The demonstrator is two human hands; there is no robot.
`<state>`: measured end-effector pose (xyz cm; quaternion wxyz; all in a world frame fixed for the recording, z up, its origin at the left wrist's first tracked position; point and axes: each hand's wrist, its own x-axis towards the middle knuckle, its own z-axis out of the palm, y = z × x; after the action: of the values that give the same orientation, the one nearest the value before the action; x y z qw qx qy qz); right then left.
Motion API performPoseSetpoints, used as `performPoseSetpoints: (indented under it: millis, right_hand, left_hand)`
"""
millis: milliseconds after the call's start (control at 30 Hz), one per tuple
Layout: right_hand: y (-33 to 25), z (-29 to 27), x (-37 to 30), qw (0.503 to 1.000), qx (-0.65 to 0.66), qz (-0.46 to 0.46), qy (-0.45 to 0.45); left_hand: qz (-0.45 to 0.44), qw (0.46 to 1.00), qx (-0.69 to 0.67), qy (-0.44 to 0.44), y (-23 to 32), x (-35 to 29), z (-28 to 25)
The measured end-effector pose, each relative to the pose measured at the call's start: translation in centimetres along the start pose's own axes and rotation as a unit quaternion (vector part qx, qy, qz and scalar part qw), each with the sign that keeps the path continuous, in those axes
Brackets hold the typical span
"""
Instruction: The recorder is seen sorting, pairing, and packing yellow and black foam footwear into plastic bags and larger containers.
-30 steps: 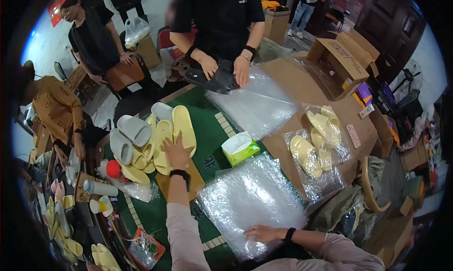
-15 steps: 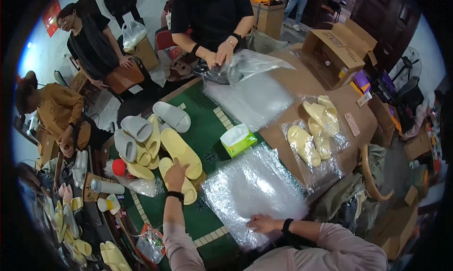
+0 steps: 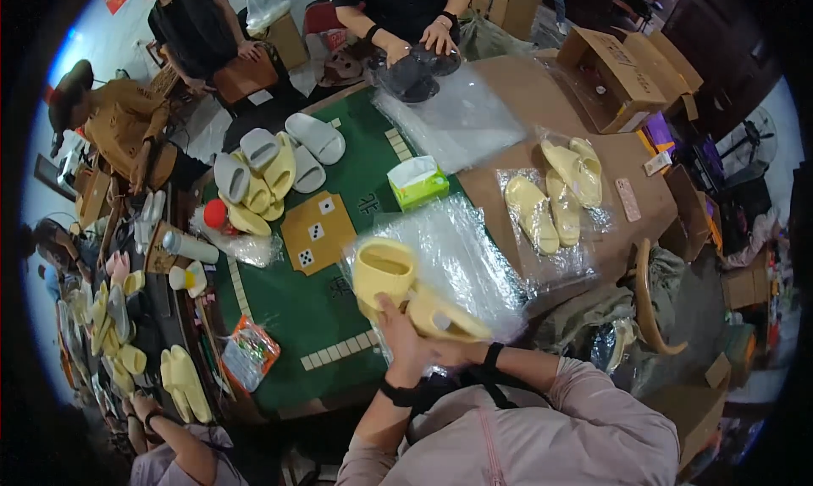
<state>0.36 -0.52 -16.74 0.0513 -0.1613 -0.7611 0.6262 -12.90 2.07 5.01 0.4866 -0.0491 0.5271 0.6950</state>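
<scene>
My left hand [image 3: 403, 337] is closed around a pair of pale yellow slide slippers, lifted above a stack of clear plastic bags [image 3: 461, 240]. One slipper [image 3: 385, 268] has its broad strap facing up; the other slipper [image 3: 453, 317] tilts to the right and is blurred by motion. Right up against that second slipper, on its near side, is my right hand [image 3: 461, 351]. Its fingers are hidden, so its grip does not show. More yellow slippers [image 3: 279, 174] and grey slippers [image 3: 315, 139] lie at the far left of the green table mat [image 3: 292, 312].
A green tissue box [image 3: 418, 185] stands beyond the bags. Bagged yellow slippers [image 3: 559, 194] lie to the right, near a pink phone [image 3: 627, 200]. Across the table a person's hands rest on dark slippers [image 3: 415, 73]. An open carton [image 3: 610, 80] sits far right.
My left hand has taken the yellow slippers up from the left pile and brought them right, over the bags. That uncovers a tan patch with printed dice. My right hand has come beside the slippers.
</scene>
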Motion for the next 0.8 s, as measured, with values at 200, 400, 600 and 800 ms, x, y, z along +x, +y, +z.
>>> performPoseSetpoints:
  millis: [200,400,600,800]
  right_hand:
    - [-7.6,-3.5,-3.7,0.978,-0.100,0.143,0.110]
    - [-7.8,-6.7,-1.7,0.917,0.018,0.256,0.304]
    - [-4.7,-6.8,5.4,0.830,-0.338,0.231,0.378]
    - [-0.4,-10.3,7.6,0.810,-0.306,0.241,0.438]
  left_hand:
    - [-0.214,0.918,-0.334,-0.020,-7.0,6.1,-1.6]
    - [-0.165,0.978,0.053,-0.117,-9.2,7.0,-10.3]
    - [0.264,0.617,0.712,-0.206,-10.8,-1.6,-13.7]
    - [0.348,0.697,0.615,-0.124,-14.1,-1.9,-16.9]
